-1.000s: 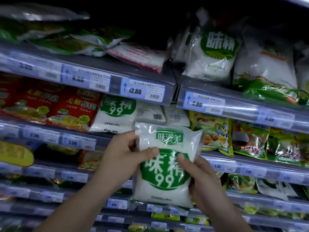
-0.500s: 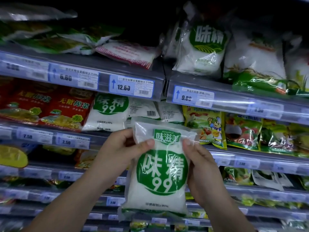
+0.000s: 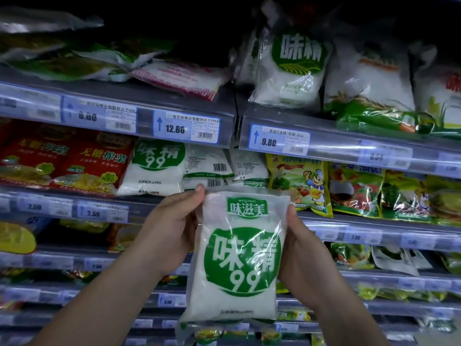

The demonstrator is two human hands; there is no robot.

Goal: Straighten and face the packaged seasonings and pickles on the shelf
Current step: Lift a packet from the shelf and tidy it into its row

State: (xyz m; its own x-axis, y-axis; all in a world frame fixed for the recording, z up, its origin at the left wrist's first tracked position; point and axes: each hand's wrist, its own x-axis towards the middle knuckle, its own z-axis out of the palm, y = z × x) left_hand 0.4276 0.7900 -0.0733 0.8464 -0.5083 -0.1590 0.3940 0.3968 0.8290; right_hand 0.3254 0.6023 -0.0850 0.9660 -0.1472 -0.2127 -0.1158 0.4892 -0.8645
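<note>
I hold a white bag of seasoning with a green round "99" label [image 3: 239,258] upright in front of the shelves, its front towards me. My left hand [image 3: 169,231] grips its upper left edge, thumb at the top corner. My right hand [image 3: 301,248] grips its right edge, thumb on the upper right corner. Behind it on the second shelf stands a matching "99" bag [image 3: 154,168], front out. To the right of that one, two white bags [image 3: 212,168] show their barcoded backs.
Red pickle packets [image 3: 82,166] stand left of the "99" bag, yellow and green seasoning packets [image 3: 299,186] to the right. The top shelf holds large white bags [image 3: 291,61] and flat-lying packets [image 3: 179,76]. Price-tag rails [image 3: 187,126] front each shelf. Lower shelves carry more packets.
The bag has risen a little and stands straighter, its lower end swung out towards me. My thumbs have slid from its face to the top corners.
</note>
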